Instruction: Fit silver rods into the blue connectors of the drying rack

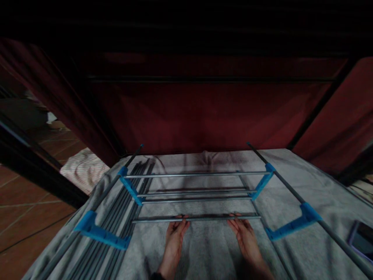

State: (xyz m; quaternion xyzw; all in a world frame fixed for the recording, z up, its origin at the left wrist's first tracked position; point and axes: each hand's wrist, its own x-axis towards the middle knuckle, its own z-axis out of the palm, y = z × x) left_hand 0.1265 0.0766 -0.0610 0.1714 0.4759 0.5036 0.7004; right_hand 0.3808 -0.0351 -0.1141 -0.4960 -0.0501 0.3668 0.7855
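Observation:
My left hand point(175, 234) and my right hand point(243, 232) both grip a thin grey metal tube point(208, 218), fingers closed around it some distance apart. The tube lies crosswise between the two sides of a partly assembled rack frame. Its ends come close to the frame's lower poles; whether they touch is unclear. Blue plastic brackets join the poles: an upper left one point(130, 186), a lower left one point(101, 234), an upper right one point(262, 182) and a lower right one point(294, 226). Beyond my hands, several crossbars point(198, 174) span the upper brackets.
Several loose metal tubes point(96, 237) lie lengthwise at the left, partly under the frame. Everything rests on a grey blanket point(210, 256). A dark phone point(362, 238) sits at the right edge. A red panel point(201, 116) rises behind; tiled floor point(32, 210) shows left.

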